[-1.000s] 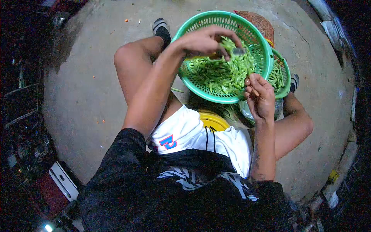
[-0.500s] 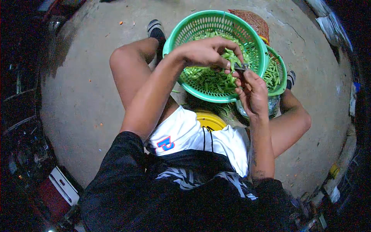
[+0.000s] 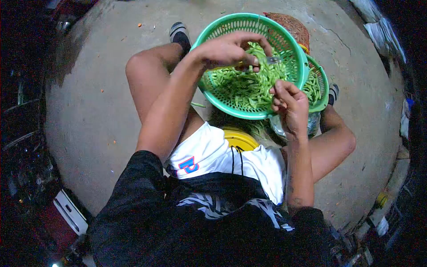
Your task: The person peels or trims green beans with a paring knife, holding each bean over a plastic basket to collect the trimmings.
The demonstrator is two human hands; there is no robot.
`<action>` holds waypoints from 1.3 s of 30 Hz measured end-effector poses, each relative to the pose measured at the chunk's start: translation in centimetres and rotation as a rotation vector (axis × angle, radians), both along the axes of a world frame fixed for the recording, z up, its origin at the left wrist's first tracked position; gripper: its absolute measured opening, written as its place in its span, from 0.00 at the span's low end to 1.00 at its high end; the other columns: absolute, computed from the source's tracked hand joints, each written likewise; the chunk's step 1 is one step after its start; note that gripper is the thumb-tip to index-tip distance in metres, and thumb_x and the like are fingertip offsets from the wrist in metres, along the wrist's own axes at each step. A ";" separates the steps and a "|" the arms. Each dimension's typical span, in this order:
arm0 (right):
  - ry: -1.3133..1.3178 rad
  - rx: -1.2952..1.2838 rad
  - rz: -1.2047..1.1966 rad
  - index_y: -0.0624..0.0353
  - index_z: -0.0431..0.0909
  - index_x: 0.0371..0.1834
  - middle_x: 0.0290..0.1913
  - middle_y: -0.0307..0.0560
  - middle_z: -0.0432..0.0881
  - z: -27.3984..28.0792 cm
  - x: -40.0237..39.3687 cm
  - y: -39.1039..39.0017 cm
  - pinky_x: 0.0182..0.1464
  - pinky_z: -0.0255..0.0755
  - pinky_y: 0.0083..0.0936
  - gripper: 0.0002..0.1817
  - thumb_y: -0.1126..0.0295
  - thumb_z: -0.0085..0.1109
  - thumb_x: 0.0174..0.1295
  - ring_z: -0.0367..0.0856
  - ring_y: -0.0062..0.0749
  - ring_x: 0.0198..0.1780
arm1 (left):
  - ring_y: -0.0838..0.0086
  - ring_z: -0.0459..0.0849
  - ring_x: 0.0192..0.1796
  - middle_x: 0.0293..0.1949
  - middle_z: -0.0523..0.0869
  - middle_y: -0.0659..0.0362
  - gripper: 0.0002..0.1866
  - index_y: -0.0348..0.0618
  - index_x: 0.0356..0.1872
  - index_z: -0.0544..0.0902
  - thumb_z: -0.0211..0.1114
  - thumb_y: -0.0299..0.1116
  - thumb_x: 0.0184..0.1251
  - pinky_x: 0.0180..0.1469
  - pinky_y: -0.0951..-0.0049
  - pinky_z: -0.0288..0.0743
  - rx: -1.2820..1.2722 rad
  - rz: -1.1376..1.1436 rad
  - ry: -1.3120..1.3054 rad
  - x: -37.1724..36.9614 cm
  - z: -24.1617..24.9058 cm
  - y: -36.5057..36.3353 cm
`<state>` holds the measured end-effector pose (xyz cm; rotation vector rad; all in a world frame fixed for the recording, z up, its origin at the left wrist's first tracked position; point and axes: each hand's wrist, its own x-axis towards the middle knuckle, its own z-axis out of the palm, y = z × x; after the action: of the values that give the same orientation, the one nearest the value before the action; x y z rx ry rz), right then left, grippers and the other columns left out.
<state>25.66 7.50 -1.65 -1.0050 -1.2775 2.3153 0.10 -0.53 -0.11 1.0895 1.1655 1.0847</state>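
Note:
My left hand [image 3: 229, 50] is closed on a small knife [image 3: 272, 60], over a large green plastic basket [image 3: 251, 115]. The blade points right, and part of a yellow handle shows below the hand. Beside the blade, blurred green bean pieces [image 3: 266, 73] hang or fall toward the cut green beans [image 3: 240, 91] in the basket. At the basket's right front rim, my right hand [image 3: 290, 104] has its thumb and fingers pinched together. Whatever they hold, if anything, is too small to make out. A second green basket [image 3: 327, 84] with longer green beans [image 3: 312, 89] stands to the right.
A reddish mesh sack [image 3: 291, 29] sits behind the baskets. Between my legs is a yellow round lid or seat [image 3: 240, 139]. A clear plastic bag [image 3: 279, 127] lies under the baskets' edges. One stray bean [image 3: 198, 105] is by my left leg on the concrete floor [image 3: 98, 124].
My hands have moved apart. The left hand has gone up and left with the knife, the right slightly down. Green pieces now show loose between them above the basket.

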 end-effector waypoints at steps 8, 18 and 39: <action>-0.483 0.931 -0.080 0.65 0.88 0.49 0.41 0.46 0.91 0.6 0.4 19.0 0.47 0.79 0.26 0.18 0.60 0.71 0.67 0.87 0.27 0.41 | 0.48 0.82 0.62 0.60 0.83 0.42 0.34 0.44 0.68 0.74 0.67 0.28 0.55 0.67 0.55 0.76 0.064 0.064 0.913 0.7 -0.5 -0.4; -0.862 1.691 0.665 0.63 0.80 0.49 0.44 0.66 0.84 -26.4 6.7 28.5 0.50 0.81 0.52 0.13 0.78 0.54 0.62 0.85 0.61 0.48 | 0.46 0.86 0.53 0.49 0.87 0.41 0.24 0.41 0.60 0.79 0.70 0.32 0.62 0.57 0.54 0.79 -0.113 0.095 0.872 0.9 0.6 -0.9; -0.342 1.026 0.370 0.61 0.76 0.62 0.57 0.62 0.83 -22.9 2.8 18.6 0.59 0.77 0.50 0.38 0.50 0.76 0.53 0.82 0.61 0.57 | 0.44 0.87 0.44 0.40 0.88 0.41 0.23 0.41 0.59 0.80 0.70 0.29 0.62 0.49 0.50 0.79 -0.040 0.116 0.928 0.8 1.2 -0.5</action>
<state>28.45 26.12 -24.59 -0.8111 -2.5446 1.2912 0.92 -1.02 1.14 1.5695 1.9746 0.6122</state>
